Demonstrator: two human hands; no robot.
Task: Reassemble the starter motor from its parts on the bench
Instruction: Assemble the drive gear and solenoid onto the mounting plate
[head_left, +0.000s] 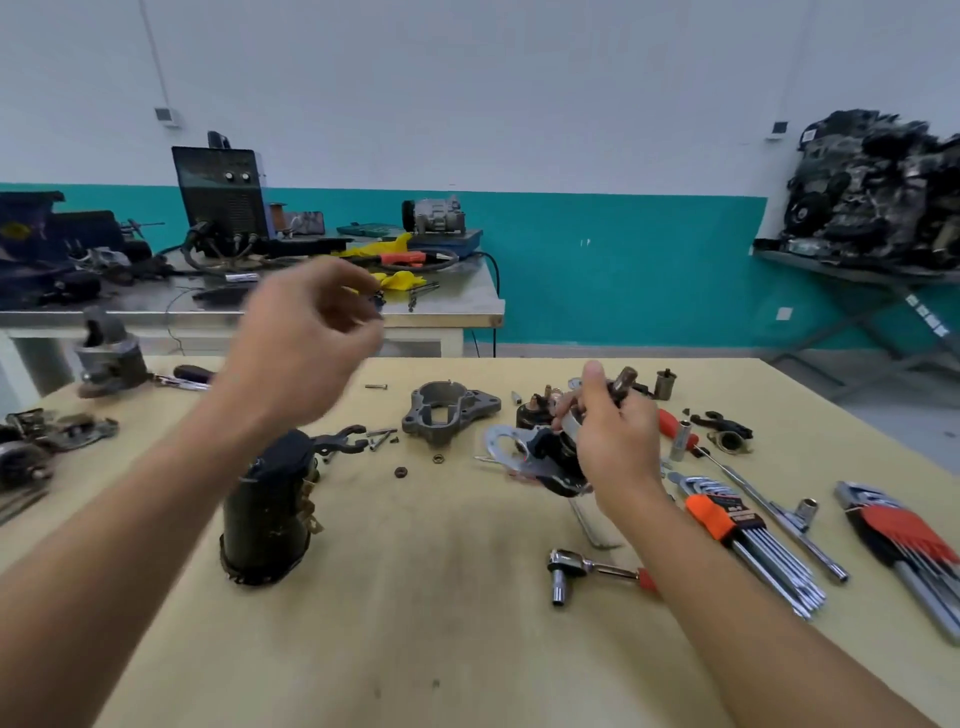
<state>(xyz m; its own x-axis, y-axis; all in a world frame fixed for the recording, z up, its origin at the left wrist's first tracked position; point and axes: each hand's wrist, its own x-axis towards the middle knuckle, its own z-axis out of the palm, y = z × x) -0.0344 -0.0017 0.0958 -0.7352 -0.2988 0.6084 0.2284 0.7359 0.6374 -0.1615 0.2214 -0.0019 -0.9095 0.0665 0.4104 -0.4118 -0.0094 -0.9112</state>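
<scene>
Starter motor subassembly (545, 457), shaft and bright plate, is gripped in the curled fingers of the right hand (613, 441) just above the surface (441, 597). The left hand (306, 343) hovers blurred, fingers loosely curled, possibly pinching something small; I cannot tell. Print on the orange hex-key holder (714, 514) is unreadable.

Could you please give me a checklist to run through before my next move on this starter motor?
1. Right hand grips the plate assembly: ok.
2. Left hand empty and ready to help: cannot tell, it is blurred.
3. Black housing standing upright on the bench: ok.
4. Grey end casting lying apart from other parts: ok.
5. Loose nuts in sight on the bench: ok.
</scene>
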